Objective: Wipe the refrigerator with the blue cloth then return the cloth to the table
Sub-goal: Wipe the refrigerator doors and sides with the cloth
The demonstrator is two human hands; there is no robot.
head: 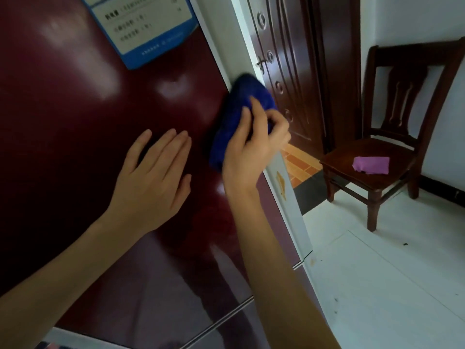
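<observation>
Blue cloth (236,117) bunched in right hand (251,144) at refrigerator (75,109) door's right edge; left hand (153,180) flat, fingers straight, bracing. Risk: cloth slips past edge, missing corner strip.

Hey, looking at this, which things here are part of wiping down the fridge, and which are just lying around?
Part of the job: refrigerator; blue cloth pressed to its front edge; right hand gripping the cloth; left hand flat on the front.
Just lying about: purple cloth on the wooden chair; blue-and-white label on the refrigerator; dark wooden door.
</observation>
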